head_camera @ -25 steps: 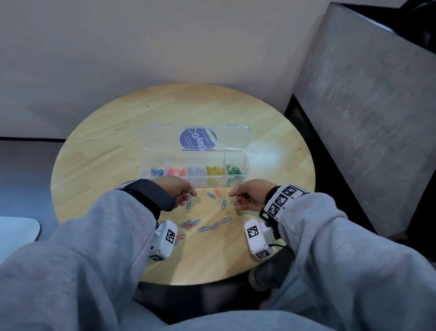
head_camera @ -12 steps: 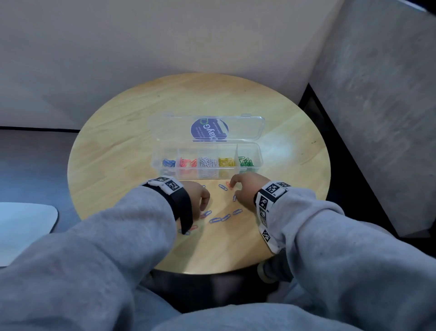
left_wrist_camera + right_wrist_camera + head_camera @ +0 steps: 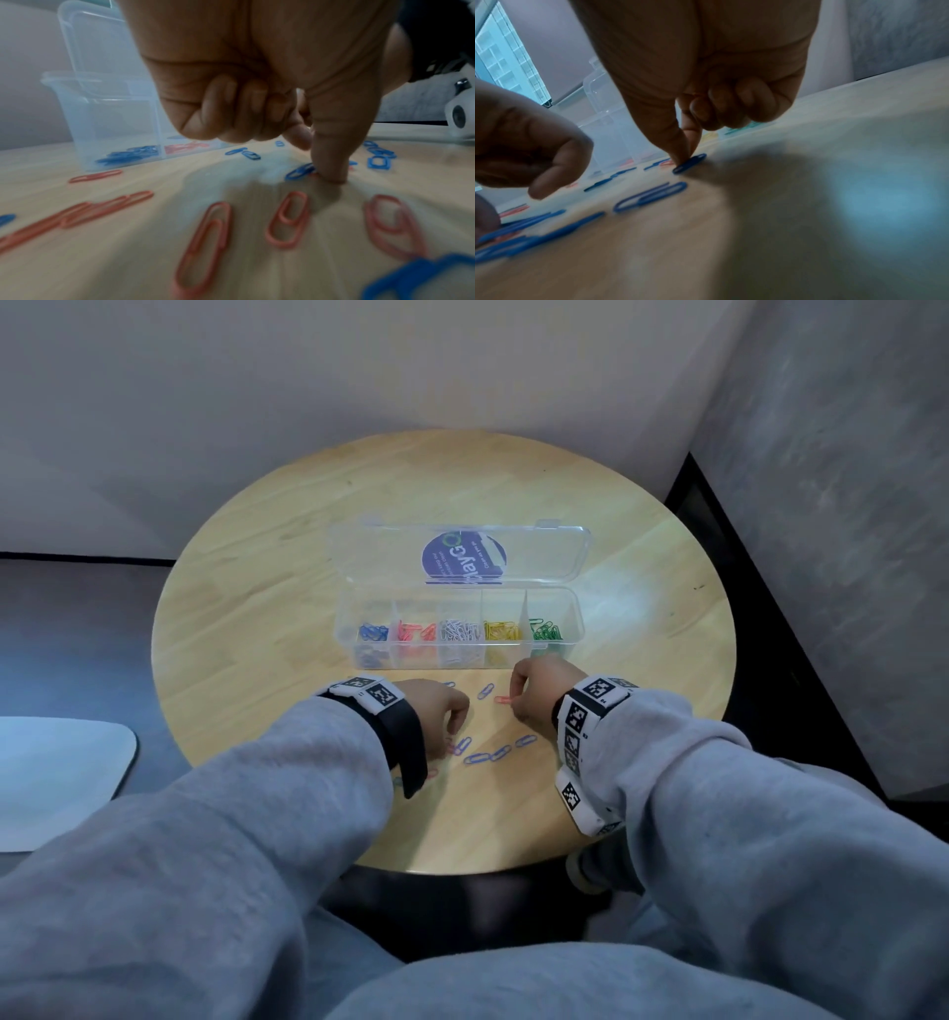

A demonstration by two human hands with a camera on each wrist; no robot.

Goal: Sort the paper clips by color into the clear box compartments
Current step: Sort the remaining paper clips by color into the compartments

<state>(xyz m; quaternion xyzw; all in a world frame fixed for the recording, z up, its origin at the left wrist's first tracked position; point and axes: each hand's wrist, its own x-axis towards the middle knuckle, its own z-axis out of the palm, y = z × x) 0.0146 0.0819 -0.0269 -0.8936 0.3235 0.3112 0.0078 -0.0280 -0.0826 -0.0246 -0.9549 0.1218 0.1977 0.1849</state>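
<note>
Nearest the person, loose paper clips lie scattered on the round wooden table [image 3: 287, 588] between two grey sleeves. The left wrist view shows about six red clips [image 3: 287, 219] and several blue ones; blur prevents an exact count.

The left hand [image 3: 436, 711] has three fingers curled into the palm, its thumb tip pressed to the table against a blue clip [image 3: 299, 171].

The right hand [image 3: 539, 693] pinches another blue clip [image 3: 689, 163] between thumb and forefinger at the table surface.

Beyond both hands stands one clear box [image 3: 575, 629], lid open, with five compartments: blue, red, white, yellow, green clips, left to right.
</note>
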